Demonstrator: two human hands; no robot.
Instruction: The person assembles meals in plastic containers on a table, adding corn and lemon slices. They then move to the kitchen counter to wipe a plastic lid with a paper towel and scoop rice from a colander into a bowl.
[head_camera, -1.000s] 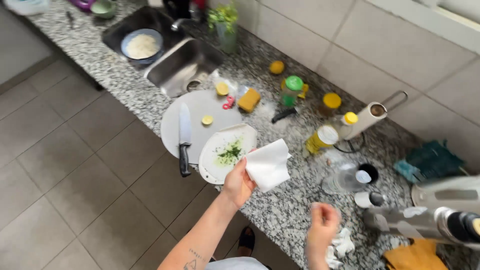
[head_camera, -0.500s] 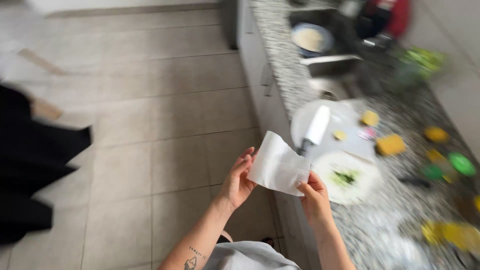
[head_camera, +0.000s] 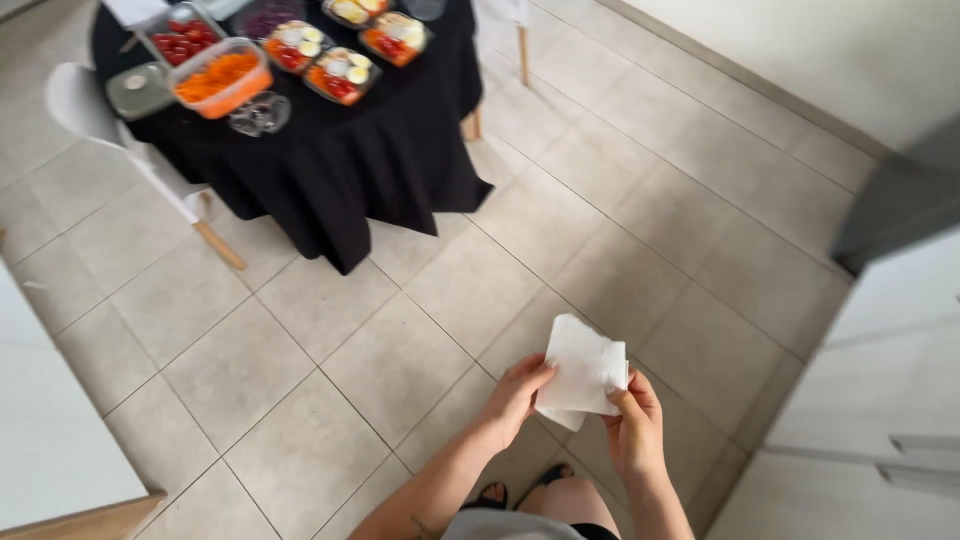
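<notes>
Both hands hold a folded white paper towel (head_camera: 583, 372) out in front of the body, above the tiled floor (head_camera: 330, 330). The left hand (head_camera: 517, 395) pinches the towel's lower left edge between thumb and fingers, and the right hand (head_camera: 634, 425) grips its lower right side, thumb on top, so each hand is closed on the towel. The towel is tilted, its top corner pointing up and away from the person, and a smaller fold hangs below between the two hands. Under the forearms a dark sandal (head_camera: 552, 472) shows on the floor, with a bare knee beside it. Well apart from the hands, at the upper left, stands a round table (head_camera: 380, 140) draped with a black cloth that falls nearly to the floor. On it lie several clear containers: one with orange grated carrot (head_camera: 218, 76), one with red tomatoes (head_camera: 180, 36), and others with mixed salad and egg halves (head_camera: 340, 72). A clear glass lid (head_camera: 260, 114) lies near the table's edge. A white chair (head_camera: 110, 125) with wooden legs stands against the table's left side. White cabinet fronts (head_camera: 880, 400) fill the right edge.
</notes>
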